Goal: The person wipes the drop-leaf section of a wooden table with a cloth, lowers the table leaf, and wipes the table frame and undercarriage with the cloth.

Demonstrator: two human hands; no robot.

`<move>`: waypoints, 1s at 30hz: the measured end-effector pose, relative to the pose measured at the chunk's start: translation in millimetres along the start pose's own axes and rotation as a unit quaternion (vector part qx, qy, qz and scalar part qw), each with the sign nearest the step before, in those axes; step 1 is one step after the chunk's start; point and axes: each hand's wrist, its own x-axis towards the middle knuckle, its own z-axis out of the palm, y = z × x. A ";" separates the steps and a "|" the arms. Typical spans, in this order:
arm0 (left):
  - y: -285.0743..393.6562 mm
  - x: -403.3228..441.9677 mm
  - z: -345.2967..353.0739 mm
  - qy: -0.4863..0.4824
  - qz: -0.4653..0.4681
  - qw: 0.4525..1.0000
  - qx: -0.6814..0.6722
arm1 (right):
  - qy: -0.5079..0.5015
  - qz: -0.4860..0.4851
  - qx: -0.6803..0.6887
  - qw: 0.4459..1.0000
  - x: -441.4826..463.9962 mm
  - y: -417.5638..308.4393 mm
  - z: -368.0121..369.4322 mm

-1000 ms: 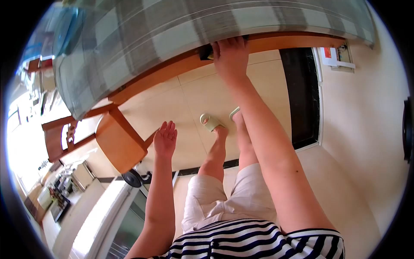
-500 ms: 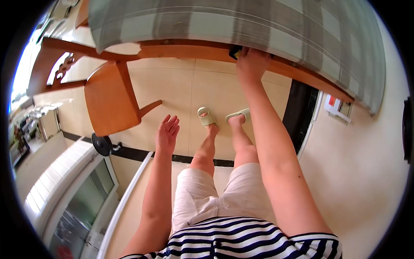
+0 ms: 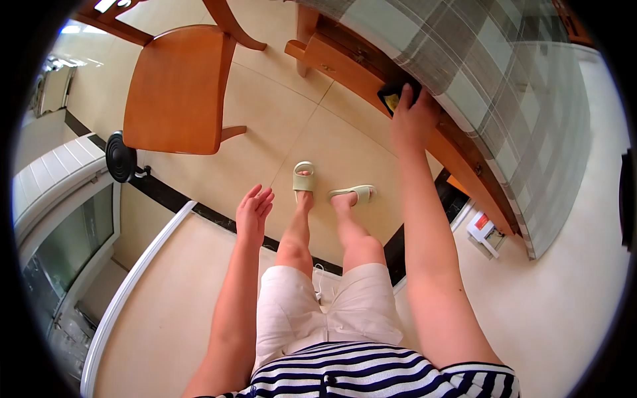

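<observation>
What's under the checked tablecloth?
Wooden edge jutting out below the cloth; a black item with a yellow patch, at the right hand. The hand covers part of the item; the cloth hides anything deeper.

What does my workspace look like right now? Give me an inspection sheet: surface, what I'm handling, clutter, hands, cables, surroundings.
Surface: checked tablecloth draped over a wooden table.
Job's things: dark item with yellow showing, at the table's edge; what it is, unclear.
Clutter: black round object near the chair; use unclear.
Left hand: open, holding nothing.
Right hand: at the dark item; fingers partly hidden, grip unclear.
Cables: what looks like a thin white cord, seen between the legs.
Surroundings: tiled floor; white box with a red label.
</observation>
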 end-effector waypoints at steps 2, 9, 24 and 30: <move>-7.8 -2.0 -6.7 0.007 -0.006 1.000 -0.023 | -0.005 0.004 -0.053 0.999 2.5 1.3 -0.3; -37.8 -6.1 -32.6 0.038 -0.018 0.999 -0.027 | -0.070 0.016 -0.116 0.991 24.0 -0.2 2.2; -131.3 -19.6 -47.7 0.059 0.000 0.985 -0.160 | -0.027 -0.091 -0.042 0.995 23.4 43.9 3.6; -159.7 -25.0 -41.2 0.091 -0.032 0.981 -0.168 | -0.119 -0.168 -0.009 0.979 17.6 55.7 -27.0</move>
